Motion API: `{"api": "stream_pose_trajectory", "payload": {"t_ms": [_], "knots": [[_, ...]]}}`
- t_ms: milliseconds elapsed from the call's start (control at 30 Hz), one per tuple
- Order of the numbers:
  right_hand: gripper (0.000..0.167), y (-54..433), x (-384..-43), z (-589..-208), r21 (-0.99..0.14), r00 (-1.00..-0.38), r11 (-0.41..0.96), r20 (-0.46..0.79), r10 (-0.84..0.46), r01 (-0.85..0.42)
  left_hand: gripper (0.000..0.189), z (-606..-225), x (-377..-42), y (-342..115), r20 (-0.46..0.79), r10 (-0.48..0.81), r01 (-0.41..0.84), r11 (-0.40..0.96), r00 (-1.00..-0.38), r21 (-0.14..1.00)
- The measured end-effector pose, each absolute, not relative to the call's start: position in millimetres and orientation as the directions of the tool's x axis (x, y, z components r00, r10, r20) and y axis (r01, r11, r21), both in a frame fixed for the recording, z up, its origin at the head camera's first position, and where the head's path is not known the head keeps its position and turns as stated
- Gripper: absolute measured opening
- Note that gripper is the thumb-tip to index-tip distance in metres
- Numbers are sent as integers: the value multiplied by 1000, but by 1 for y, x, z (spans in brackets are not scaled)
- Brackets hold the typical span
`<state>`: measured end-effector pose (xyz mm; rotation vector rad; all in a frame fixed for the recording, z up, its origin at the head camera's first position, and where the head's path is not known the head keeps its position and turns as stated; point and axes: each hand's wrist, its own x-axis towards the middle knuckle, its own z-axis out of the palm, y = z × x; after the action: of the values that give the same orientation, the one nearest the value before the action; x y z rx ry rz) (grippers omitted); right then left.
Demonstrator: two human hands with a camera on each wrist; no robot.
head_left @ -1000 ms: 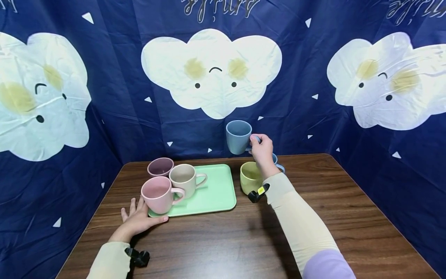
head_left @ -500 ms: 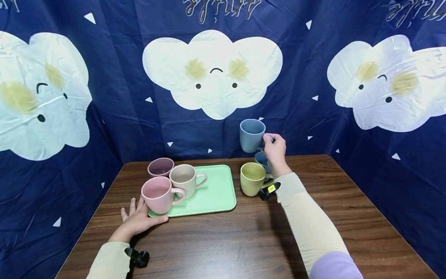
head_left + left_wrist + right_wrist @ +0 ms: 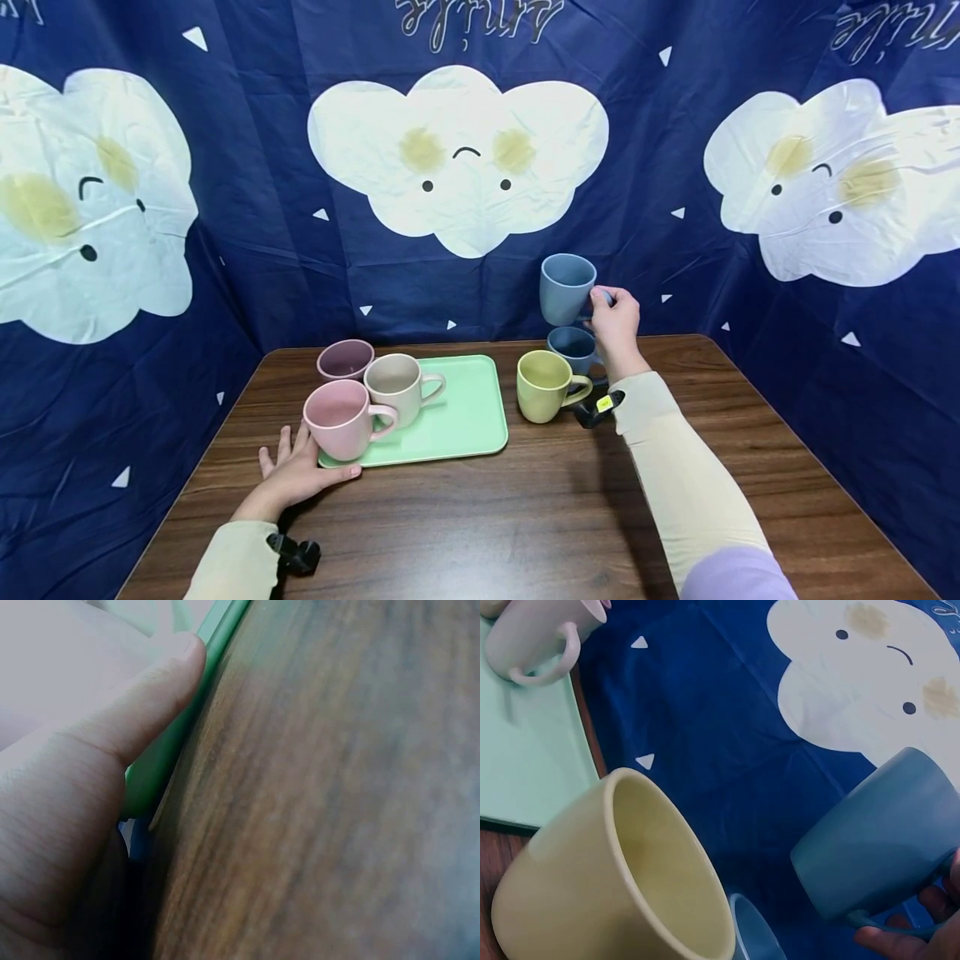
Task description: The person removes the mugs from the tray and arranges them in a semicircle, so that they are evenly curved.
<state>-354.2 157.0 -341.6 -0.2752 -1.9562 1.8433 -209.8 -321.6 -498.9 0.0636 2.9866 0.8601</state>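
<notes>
My right hand point(image 3: 617, 327) grips the handle of a blue-grey mug point(image 3: 566, 290), held upright in the air behind the table's back edge. Below it on the table stands a darker blue mug point(image 3: 573, 348), partly behind a yellow-green mug point(image 3: 542, 388). At the left, my left hand point(image 3: 294, 477) lies at the near left corner of a mint-green tray point(image 3: 468, 417), fingers spread and thumb along the rim. On that tray stand a pink mug point(image 3: 341, 423) and a beige mug point(image 3: 396, 390). A purple mug point(image 3: 346, 360) sits behind them, its base hidden.
The brown wooden table point(image 3: 480, 525) ends at the back against a dark blue curtain point(image 3: 420, 292) with cloud prints. The yellow-green mug stands between the tray and my right forearm point(image 3: 682, 467).
My right hand has carried the blue-grey mug to the right, bringing the darker blue mug and the yellow-green mug's handle into view. The left hand has stayed at the tray corner.
</notes>
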Motion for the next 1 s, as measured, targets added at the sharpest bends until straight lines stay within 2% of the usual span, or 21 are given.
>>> {"api": "stream_pose_trajectory", "payload": {"t_ms": [1000], "knots": [[32,210,-347,-350,-992,-840,81,122,529,-93,129,-509,-214,-328,12,39,39,851,-999,524]]}}
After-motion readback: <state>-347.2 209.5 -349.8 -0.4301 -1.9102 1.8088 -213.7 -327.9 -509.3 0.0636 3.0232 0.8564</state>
